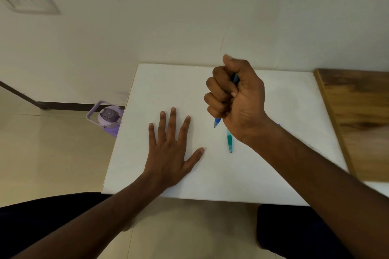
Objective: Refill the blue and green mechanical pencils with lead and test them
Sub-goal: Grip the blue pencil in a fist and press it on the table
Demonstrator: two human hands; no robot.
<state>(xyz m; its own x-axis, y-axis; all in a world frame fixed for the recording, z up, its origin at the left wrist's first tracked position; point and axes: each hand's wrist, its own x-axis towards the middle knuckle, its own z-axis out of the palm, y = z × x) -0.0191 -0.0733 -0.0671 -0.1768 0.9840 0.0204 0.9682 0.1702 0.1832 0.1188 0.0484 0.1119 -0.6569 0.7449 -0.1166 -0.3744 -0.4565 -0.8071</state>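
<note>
My right hand point(235, 94) is closed in a fist around the blue mechanical pencil point(217, 122), thumb on its top end. The pencil's tip points down, just above the white table point(168, 86). Most of its barrel is hidden in my fist. The green mechanical pencil point(229, 142) lies on the table under my right wrist, with only its tip end showing. My left hand point(170, 145) rests flat on the table to the left, fingers spread, holding nothing.
A wooden surface point(357, 115) adjoins the table on the right. A purple water bottle point(108, 116) stands on the floor by the table's left edge. A small purple thing point(279, 124) peeks out behind my right wrist. The wall is right behind the table.
</note>
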